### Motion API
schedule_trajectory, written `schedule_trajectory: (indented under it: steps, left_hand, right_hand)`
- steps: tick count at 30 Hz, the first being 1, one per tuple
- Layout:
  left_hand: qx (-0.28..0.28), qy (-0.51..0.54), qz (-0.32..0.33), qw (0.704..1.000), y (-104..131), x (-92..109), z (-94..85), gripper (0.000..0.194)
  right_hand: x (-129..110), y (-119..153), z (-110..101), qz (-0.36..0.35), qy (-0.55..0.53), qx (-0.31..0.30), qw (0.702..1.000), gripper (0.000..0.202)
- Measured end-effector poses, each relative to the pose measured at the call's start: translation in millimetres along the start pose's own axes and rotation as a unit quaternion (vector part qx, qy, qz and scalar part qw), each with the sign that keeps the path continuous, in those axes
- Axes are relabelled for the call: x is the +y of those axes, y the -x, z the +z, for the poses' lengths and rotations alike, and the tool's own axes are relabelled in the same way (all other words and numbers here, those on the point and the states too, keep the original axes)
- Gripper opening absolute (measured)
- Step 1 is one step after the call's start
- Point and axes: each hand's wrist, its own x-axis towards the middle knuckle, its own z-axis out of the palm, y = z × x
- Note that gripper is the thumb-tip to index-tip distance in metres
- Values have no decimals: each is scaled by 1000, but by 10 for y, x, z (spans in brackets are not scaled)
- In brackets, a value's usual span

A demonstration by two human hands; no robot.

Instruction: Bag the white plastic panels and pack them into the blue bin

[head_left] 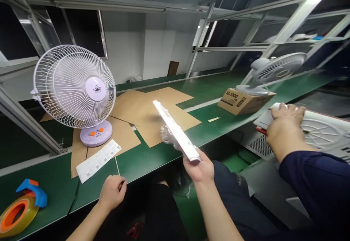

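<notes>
My right hand (200,166) grips the near end of a long white panel (176,131), which points away over the green bench; clear crinkled plastic (168,135) hangs along its left side. My left hand (112,191) is at the bench's front edge, its fingers curled with thumb against them; whether anything small is inside cannot be made out. Beyond it lies a white printed sheet (98,160) on cardboard. A lilac fan (73,88) with orange knobs stands upright at the left.
Flat cardboard sheets (153,113) cover the middle of the green bench (153,164). A tape dispenser (22,208) sits front left. At right, a grey fan (279,69) tops a carton (243,102); a person's hand (287,115) rests on white parts.
</notes>
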Motion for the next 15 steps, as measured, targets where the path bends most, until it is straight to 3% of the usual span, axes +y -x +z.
schedule_trajectory:
  steps: [3, 7, 12, 13, 15]
  left_hand:
    - [1, 7, -70, 997, -304, 168, 33, 27]
    - [14, 23, -29, 999, -1034, 474, 152, 17]
    - [9, 54, 11, 998, -1878, 743, 499, 62]
    - [-2, 68, 19, 997, -1978, 763, 573, 60]
    - [-16, 97, 28, 995, -2102, 769, 688, 35]
  right_hand:
    - [75, 415, -47, 38, -12, 5, 999, 45]
    - [135, 767, -29, 82, -19, 26, 996, 45]
    - [184, 903, 19, 91, 19, 33, 995, 49]
    - [190, 909, 25, 88, 19, 33, 995, 50]
    - [194, 914, 32, 79, 14, 35, 996, 52]
